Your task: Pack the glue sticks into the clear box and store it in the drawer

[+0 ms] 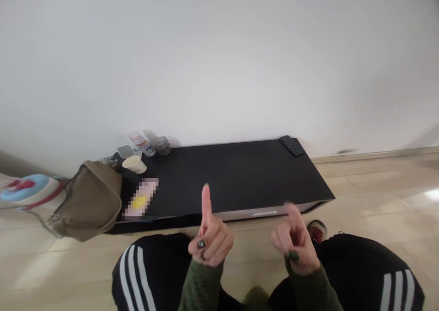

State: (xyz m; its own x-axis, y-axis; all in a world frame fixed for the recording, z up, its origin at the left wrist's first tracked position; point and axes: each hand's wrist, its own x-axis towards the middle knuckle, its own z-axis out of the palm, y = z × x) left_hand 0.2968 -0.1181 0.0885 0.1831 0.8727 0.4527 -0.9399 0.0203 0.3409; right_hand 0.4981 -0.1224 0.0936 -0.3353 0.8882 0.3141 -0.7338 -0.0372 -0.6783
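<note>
My left hand (211, 240) is raised in front of the low black table, its index finger stretched up and the other fingers curled into the palm. My right hand (297, 244) hangs to the right of it in much the same shape, index finger out and slightly blurred, the rest folded. Neither one holds anything that I can see, and they do not touch each other. Both thumbs have dark green nails. Behind them lies the black tabletop (233, 174), with a pale drawer front (240, 214) below its near edge.
A brown bag (91, 201) and a bottle with a blue lid (29, 187) stand at the left. Near them are a paper cup (135, 164), a glass (161, 145), a white bottle (142, 142) and a pixelated item (142, 199). A black keypad (291, 145) lies at the back right.
</note>
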